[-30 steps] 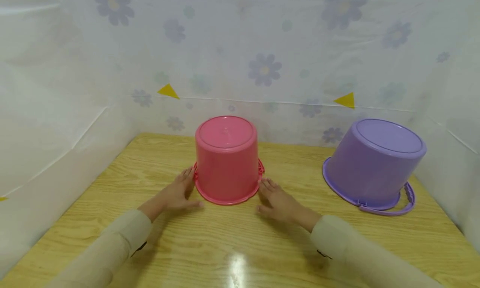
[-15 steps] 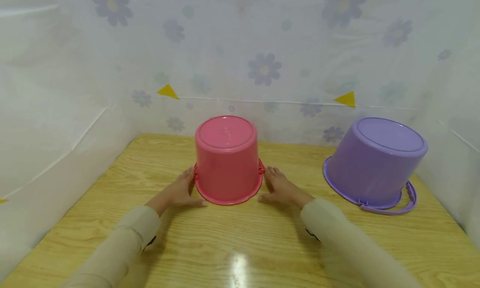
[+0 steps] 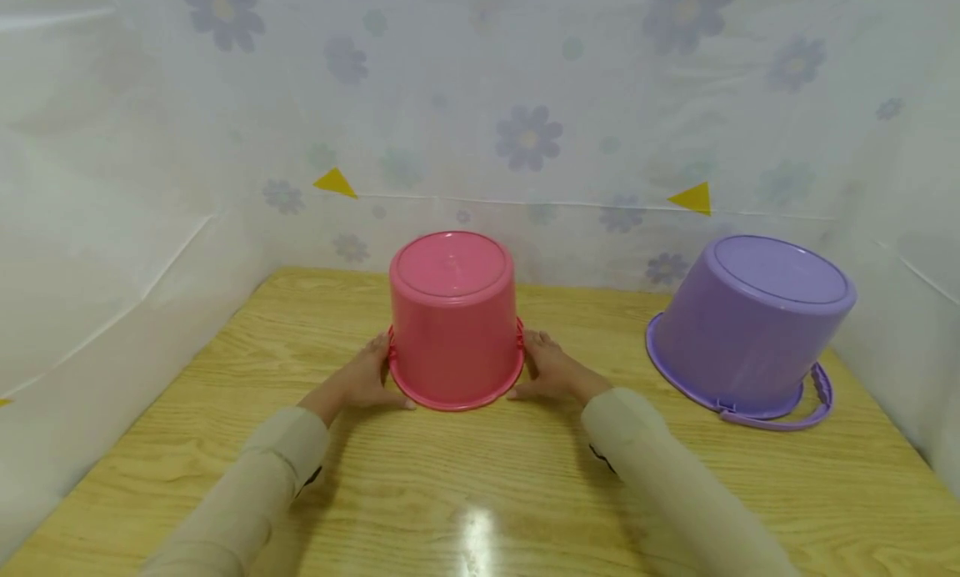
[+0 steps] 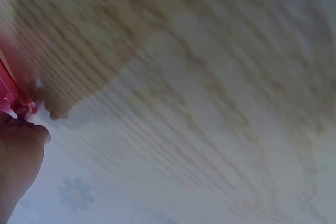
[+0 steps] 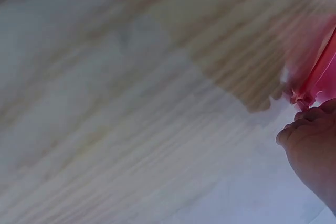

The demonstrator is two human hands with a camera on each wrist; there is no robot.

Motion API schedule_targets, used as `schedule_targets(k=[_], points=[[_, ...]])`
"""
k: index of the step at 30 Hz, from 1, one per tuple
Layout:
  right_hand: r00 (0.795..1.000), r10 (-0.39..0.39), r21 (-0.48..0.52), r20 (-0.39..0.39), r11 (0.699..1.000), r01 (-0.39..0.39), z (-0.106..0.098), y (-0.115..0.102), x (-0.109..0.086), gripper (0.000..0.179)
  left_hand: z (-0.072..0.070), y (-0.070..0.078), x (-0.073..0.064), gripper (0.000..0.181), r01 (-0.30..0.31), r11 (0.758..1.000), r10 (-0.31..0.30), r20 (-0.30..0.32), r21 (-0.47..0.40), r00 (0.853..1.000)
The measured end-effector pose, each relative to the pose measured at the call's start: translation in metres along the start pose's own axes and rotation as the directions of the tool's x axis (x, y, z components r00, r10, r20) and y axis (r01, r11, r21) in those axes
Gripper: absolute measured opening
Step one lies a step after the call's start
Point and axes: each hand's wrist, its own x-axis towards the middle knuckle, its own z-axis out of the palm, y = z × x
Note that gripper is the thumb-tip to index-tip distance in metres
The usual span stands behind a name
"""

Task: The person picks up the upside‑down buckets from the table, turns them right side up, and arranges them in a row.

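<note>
A pink bucket stands upside down on the table in the middle of the head view, its base facing up. My left hand rests at its left side, fingers at the rim by the handle joint and thumb reaching along the front. Across from it, my right hand touches the right side of the rim with fingers extended, its thumb at the front edge. In the left wrist view the fingers lie against the red handle joint. The right wrist view has the fingers likewise beside the joint.
A purple bucket, also upside down, leans at the right of the table with its handle sticking out in front. The wooden table is bounded by a flowered sheet behind and pale sheets on both sides.
My right hand has moved forward and then left, closing in on the pink bucket's rim. The left hand has slid slightly to the right and forward. Both buckets stay in place.
</note>
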Motion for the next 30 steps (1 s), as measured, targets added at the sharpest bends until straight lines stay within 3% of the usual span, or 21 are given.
schedule_targets(k=[6,11,21,30], points=[[1.000,0.013,-0.023,0.001,1.000,-0.013,0.001,-0.001,0.002,0.106,0.001,0.001,0.004,0.120,-0.032,0.999,0.032,-0.021,-0.029,0.999],[1.000,0.016,-0.057,-0.012,0.998,-0.016,0.005,-0.005,0.004,0.107,0.001,-0.001,0.006,0.122,-0.005,1.000,0.005,-0.004,-0.026,1.000],[0.997,-0.024,-0.117,-0.069,0.993,0.016,0.010,-0.011,0.005,0.106,-0.002,0.000,-0.001,0.121,0.015,1.000,-0.014,0.009,-0.009,1.000],[0.989,-0.068,-0.131,-0.133,0.990,0.051,0.010,-0.013,-0.003,0.106,0.000,0.007,-0.005,0.120,-0.012,1.000,0.012,0.005,-0.003,1.000]])
